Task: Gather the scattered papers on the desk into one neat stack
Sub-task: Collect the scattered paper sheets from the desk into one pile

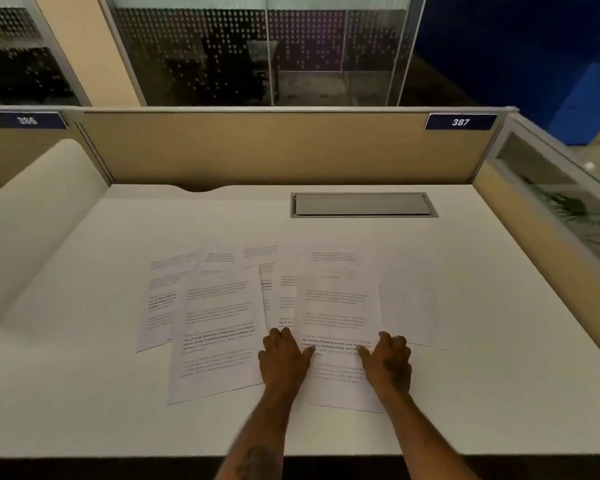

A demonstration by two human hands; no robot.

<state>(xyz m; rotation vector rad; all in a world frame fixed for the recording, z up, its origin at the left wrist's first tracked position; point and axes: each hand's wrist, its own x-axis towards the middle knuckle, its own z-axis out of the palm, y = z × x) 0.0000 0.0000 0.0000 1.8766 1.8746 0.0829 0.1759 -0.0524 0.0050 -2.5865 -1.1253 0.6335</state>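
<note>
— Nearest the lens, what is seen?

— Two bare forearms are stretched over the desk [482, 393]. Both hands are laid palm down on one sheet [338, 323], nothing being gripped.

— How are the hands spread?

— The left hand [283, 360] is pressed flat at the sheet's 9 o'clock edge, fingers loosely apart. The right hand [388, 362] is set at its 3 o'clock edge, thumb on the print, fingers slightly curled.

— And the papers [219, 327]?

— They are fanned out, overlapping, across the desk's middle. More sheets are spread toward 9 and 12 o'clock of the hands, and one nearly blank sheet [409, 299] is lying at 2 o'clock.

— Beyond them?

— A closed grey hatch [362, 204] is set at 12 o'clock.
</note>
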